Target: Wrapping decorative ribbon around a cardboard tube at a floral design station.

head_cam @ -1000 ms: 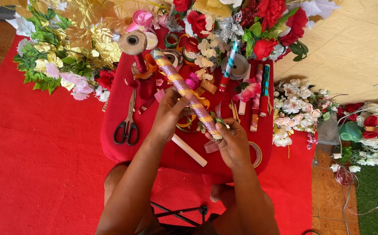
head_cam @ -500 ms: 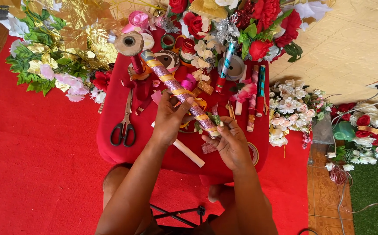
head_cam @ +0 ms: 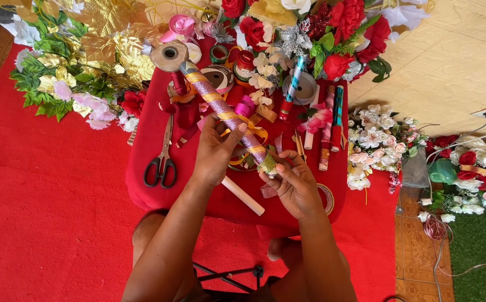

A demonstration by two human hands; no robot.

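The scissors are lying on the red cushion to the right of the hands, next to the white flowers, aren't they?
Not quite. The head view shows the scissors on the red cushion to the left of the left hand, away from the white flowers.

The single head-worn camera looks steeply down from just above the person's forearms, close over the red-covered surface (head_cam: 148, 168), facing forward toward artificial flowers (head_cam: 338, 33) banked at its far edge, with red carpet (head_cam: 41, 212) left
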